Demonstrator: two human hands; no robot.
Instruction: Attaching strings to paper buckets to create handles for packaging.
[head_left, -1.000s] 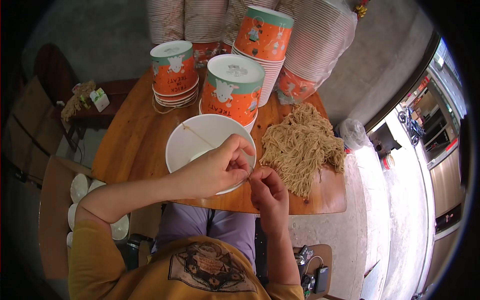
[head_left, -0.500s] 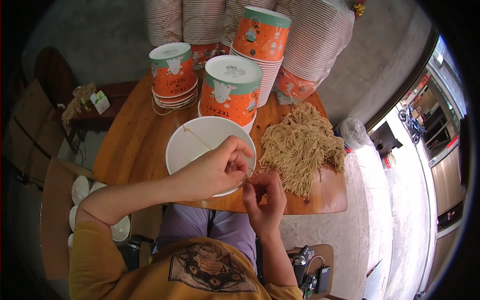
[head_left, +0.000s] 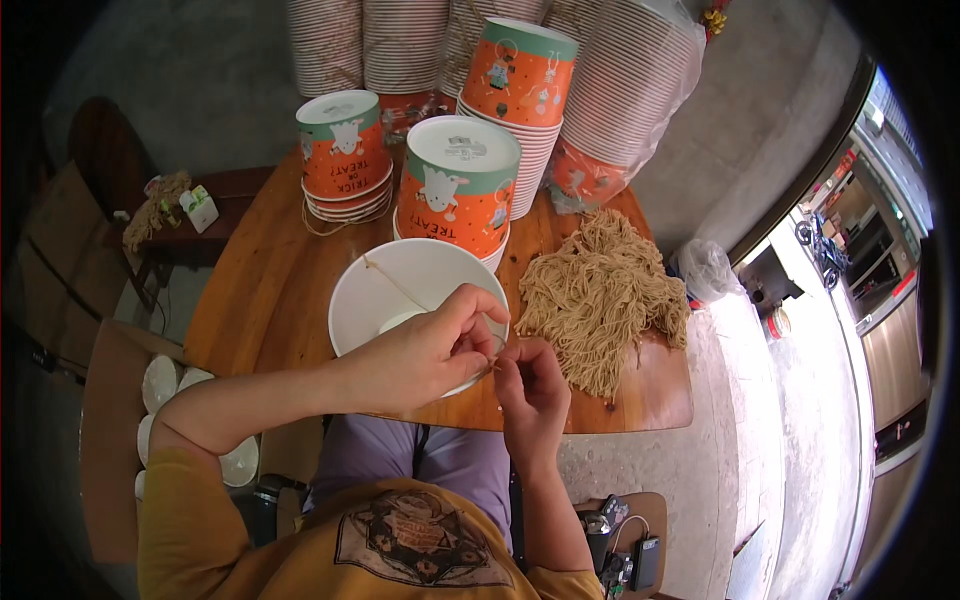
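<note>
A white-lined paper bucket (head_left: 365, 310) tilts toward me at the table's near edge. A tan string (head_left: 395, 282) passes through its far-left wall and runs across the inside to my hands. My left hand (head_left: 448, 345) reaches over the opening, fingers curled and closed on the string at the right rim. Just outside that rim, my right hand (head_left: 532, 385) pinches the string's end between thumb and forefinger. The fingertips of both hands nearly meet; the exact hold on the string there is partly hidden.
A heap of tan strings (head_left: 600, 300) lies right of the bucket on the wooden table (head_left: 270, 290). Upside-down orange buckets (head_left: 458, 190) stand stacked behind, with a small stack (head_left: 342, 150) at left and a bagged stack (head_left: 630, 90) at back right. A cardboard box (head_left: 110, 440) holds white buckets.
My right thumb and forefinger have come closer together at the string. My left hand stays at the rim, and the view has shifted slightly.
</note>
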